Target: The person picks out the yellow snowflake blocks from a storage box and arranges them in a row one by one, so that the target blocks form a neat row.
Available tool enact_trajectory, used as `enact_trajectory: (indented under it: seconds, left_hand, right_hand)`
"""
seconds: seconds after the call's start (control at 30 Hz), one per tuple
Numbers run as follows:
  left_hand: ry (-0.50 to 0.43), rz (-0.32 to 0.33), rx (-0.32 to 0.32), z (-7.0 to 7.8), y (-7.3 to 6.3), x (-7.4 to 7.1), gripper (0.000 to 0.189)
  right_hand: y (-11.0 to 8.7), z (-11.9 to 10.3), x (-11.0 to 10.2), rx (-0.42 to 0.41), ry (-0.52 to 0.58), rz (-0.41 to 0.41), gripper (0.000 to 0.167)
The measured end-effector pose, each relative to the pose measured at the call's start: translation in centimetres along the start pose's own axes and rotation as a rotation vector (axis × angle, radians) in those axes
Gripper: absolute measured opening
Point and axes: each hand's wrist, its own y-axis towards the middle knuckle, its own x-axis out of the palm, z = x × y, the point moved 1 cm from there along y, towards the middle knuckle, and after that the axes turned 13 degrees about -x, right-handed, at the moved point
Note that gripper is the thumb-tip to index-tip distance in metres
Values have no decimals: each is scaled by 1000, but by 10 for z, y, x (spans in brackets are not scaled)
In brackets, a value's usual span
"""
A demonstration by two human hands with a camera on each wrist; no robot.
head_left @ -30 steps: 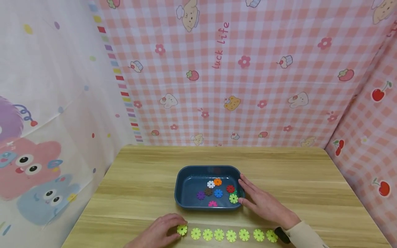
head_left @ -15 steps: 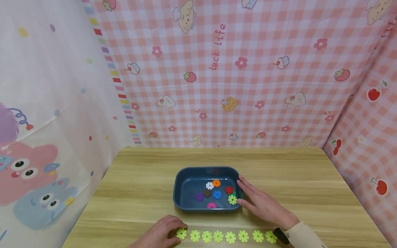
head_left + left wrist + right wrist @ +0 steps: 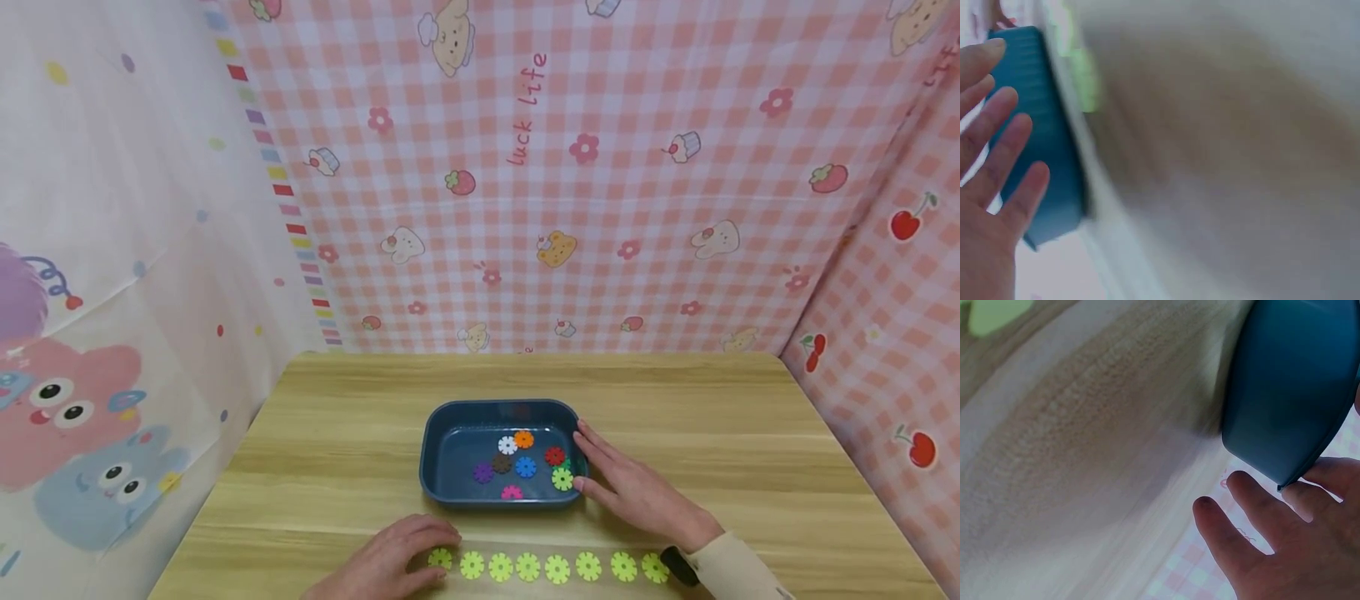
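Observation:
Several yellow-green notched plastic discs (image 3: pixel 528 567) lie flat in a row along the table's front. My left hand (image 3: pixel 390 557) is at the row's left end, thumb and fingers parted around the leftmost disc (image 3: pixel 441 558). In the left wrist view its fingers are spread and grip nothing. My right hand (image 3: pixel 645 497) rests its extended fingers against the right end of a dark blue plastic bin (image 3: pixel 456 457). Inside the bin are white (image 3: pixel 507 445), orange, red, brown, blue, purple, pink and green discs, with one yellow-green disc (image 3: pixel 562 478) at the right.
The wooden table (image 3: pixel 337 433) carries the bin near its middle, just behind the row. A pink checked cloth (image 3: pixel 585 200) hangs behind the table. White printed cloth (image 3: pixel 180 275) stands on the left, and cherry-print cloth (image 3: pixel 900 350) on the right.
My left thumb and fingers have parted from the leftmost disc, which they held at the end of the row. My right hand has stayed at the bin, and the row has kept its place.

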Motion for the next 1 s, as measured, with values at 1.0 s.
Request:
enact_trajectory:
  seconds: [1.0]
  left_hand:
    - [78, 92, 285, 97, 159, -15, 38]
  right_hand:
    - [-3, 5, -1, -45, 1, 0, 70]
